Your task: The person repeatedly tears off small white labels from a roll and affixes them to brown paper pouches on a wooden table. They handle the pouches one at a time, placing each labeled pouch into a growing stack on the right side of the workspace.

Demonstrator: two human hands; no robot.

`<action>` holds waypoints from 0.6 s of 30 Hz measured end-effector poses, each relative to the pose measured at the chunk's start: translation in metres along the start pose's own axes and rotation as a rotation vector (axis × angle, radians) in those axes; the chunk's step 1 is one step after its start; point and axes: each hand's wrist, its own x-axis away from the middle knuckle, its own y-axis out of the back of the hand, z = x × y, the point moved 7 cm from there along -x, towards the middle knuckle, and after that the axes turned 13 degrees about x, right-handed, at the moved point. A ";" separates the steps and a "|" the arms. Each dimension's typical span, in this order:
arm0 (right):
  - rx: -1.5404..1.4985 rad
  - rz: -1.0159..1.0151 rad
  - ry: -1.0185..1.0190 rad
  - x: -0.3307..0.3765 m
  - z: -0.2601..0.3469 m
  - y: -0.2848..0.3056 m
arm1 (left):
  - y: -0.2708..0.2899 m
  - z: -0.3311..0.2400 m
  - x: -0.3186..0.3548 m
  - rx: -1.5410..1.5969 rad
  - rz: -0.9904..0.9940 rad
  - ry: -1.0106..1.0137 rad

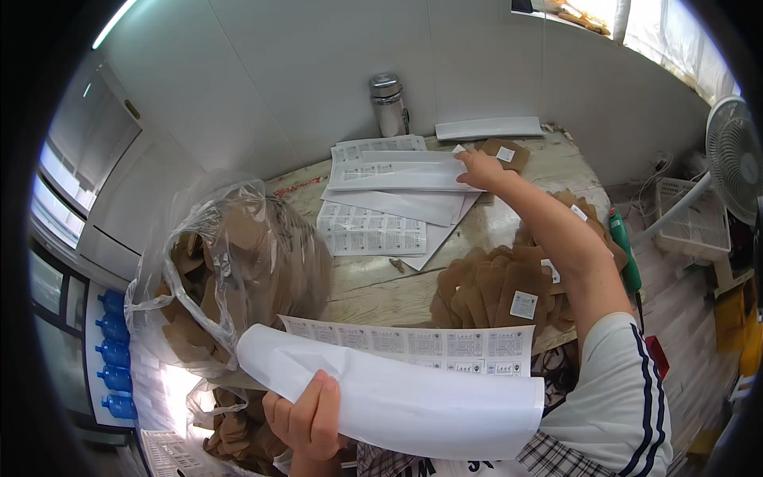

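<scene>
My left hand (306,417) is closed on the lower edge of a curled label sheet (397,397). Its white back faces up, and rows of printed labels show along its far edge. Across the table, my right hand (479,169) is stretched out, fingers bent onto the right end of a folded white sheet (389,176). That sheet lies over a loose pile of white papers and printed label sheets (369,230). Just beyond the right hand lies a brown card piece (520,153) bearing a small white label. Under my right arm spreads a heap of brown card pieces (485,282), some labelled.
A clear plastic bag (266,262) full of brown pieces stands at the left. At the back are a steel flask (389,105) and a white strip (489,127). A green bottle (625,250) and a fan (735,159) are at the right.
</scene>
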 end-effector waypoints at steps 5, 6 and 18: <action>0.123 -0.100 0.072 -0.021 0.020 -0.021 | -0.008 0.013 0.000 -0.035 0.022 0.004; 0.123 -0.171 0.069 -0.021 0.022 -0.022 | -0.010 0.015 -0.001 -0.032 0.027 0.006; -0.490 -0.509 -0.022 -0.001 0.010 0.056 | -0.036 0.030 -0.035 -0.037 -0.039 -0.088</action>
